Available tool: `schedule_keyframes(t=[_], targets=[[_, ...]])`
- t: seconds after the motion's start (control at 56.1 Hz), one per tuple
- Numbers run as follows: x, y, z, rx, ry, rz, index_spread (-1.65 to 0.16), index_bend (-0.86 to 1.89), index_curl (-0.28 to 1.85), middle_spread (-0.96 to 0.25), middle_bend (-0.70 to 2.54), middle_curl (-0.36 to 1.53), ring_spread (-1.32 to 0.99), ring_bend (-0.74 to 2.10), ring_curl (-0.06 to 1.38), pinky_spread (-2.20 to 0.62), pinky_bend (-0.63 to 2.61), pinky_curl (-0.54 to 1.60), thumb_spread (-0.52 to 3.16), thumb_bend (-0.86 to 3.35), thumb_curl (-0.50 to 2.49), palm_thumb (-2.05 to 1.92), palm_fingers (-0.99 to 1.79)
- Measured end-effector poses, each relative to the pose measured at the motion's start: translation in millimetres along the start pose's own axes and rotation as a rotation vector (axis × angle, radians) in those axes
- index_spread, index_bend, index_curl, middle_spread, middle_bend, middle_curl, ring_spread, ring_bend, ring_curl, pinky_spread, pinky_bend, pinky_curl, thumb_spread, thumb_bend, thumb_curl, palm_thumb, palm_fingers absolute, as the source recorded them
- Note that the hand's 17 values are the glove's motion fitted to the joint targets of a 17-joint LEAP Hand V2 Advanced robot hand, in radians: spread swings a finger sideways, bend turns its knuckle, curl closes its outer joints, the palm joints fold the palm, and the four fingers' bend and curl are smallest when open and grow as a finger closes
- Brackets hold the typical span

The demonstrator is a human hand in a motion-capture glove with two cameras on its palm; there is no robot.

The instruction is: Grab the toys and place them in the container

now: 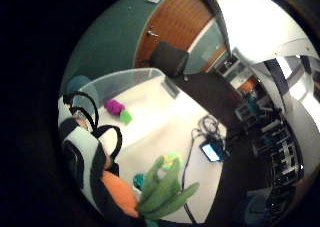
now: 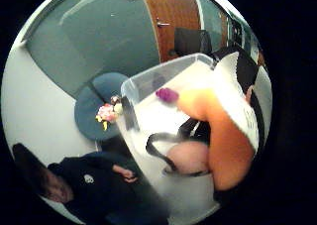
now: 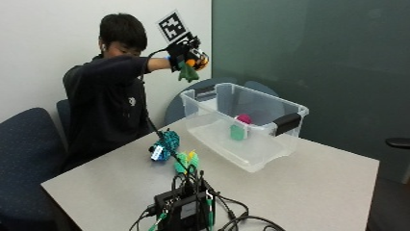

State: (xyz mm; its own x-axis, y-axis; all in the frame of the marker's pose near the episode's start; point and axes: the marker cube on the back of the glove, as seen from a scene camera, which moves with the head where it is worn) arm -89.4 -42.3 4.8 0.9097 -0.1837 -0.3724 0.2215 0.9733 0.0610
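Observation:
My gloved right hand [image 3: 181, 52] is raised high, above and just beyond the left end of the clear plastic container [image 3: 256, 155]. It grips an orange and green plush toy [image 3: 189, 68], whose green leaves [image 1: 165, 189] hang below the palm beside its orange body [image 1: 120, 193]. Inside the container lie a magenta toy [image 3: 243, 118] and a small green toy [image 3: 237, 132]; both also show on the container floor as the magenta toy [image 1: 114, 106] and green toy [image 1: 126, 116]. On the table by the container's near left corner sit a teal toy [image 3: 165, 143] and a green-yellow toy [image 3: 185, 160].
A black device [image 3: 183, 208] with a tangle of cables sits at the table's front edge. The container has black latch handles [image 3: 287, 124]. Blue chairs [image 3: 25, 144] stand behind the table on the person's side.

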Motion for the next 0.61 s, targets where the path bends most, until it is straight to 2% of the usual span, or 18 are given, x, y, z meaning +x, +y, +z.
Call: schedule_keyframes(t=[0.071,0.125,0.196,0.267,0.321,0.357,0.41,0.446,0.481,0.606], targets=[[-20.6,-29.1,0.7,0.028,-0.115,0.071,-0.21,0.89,0.76,-0.15,1.29,0.77,-0.25,1.52,0.58,-0.41,1.09,0.58,0.94,0.02,0.67,0.46,1.2],[-19.7,-45.3,7.1,0.029,-0.103,0.12,-0.2,0.89,0.78,-0.15,1.31,0.77,-0.25,1.53,0.58,-0.41,1.09,0.58,0.93,0.0,0.68,0.45,1.19],[-17.0,-65.6,15.6,0.023,-0.094,0.263,-0.2,0.88,0.81,-0.15,1.31,0.77,-0.25,1.53,0.57,-0.41,1.09,0.58,0.93,-0.02,0.69,0.42,1.17],[-15.5,-73.6,24.8,-0.01,-0.101,0.286,-0.21,0.83,0.82,-0.14,1.32,0.75,-0.25,1.53,0.57,-0.4,1.08,0.58,0.95,-0.03,0.69,0.38,1.14],[-11.3,-71.9,36.6,-0.062,-0.103,0.247,-0.2,0.72,0.82,-0.14,1.29,0.74,-0.25,1.55,0.56,-0.4,1.07,0.57,1.01,-0.03,0.67,0.34,1.09],[-11.3,-70.6,45.6,-0.123,-0.123,0.261,-0.19,0.63,0.8,-0.14,1.26,0.72,-0.24,1.52,0.55,-0.39,1.06,0.56,1.08,-0.04,0.63,0.28,1.0],[-13.2,-66.0,58.3,-0.258,-0.167,0.294,-0.2,0.44,0.78,-0.14,1.15,0.69,-0.24,1.43,0.54,-0.38,1.11,0.58,1.14,-0.07,0.57,0.17,0.69],[-13.0,-60.5,64.2,-0.342,-0.199,0.285,-0.21,0.36,0.78,-0.14,0.97,0.65,-0.24,1.31,0.54,-0.32,1.1,0.6,1.12,-0.11,0.52,0.04,0.09],[-11.5,-54.5,66.6,-0.383,-0.234,0.257,-0.22,0.35,0.76,-0.12,0.82,0.6,-0.21,1.14,0.51,-0.24,1.09,0.61,1.1,-0.11,0.49,-0.05,-0.28],[15.7,-31.3,69.1,-0.384,-0.128,0.158,-0.26,0.21,0.58,-0.09,0.61,0.49,-0.19,0.9,0.33,-0.11,0.94,0.45,1.09,-0.08,0.42,-0.09,-0.12]])
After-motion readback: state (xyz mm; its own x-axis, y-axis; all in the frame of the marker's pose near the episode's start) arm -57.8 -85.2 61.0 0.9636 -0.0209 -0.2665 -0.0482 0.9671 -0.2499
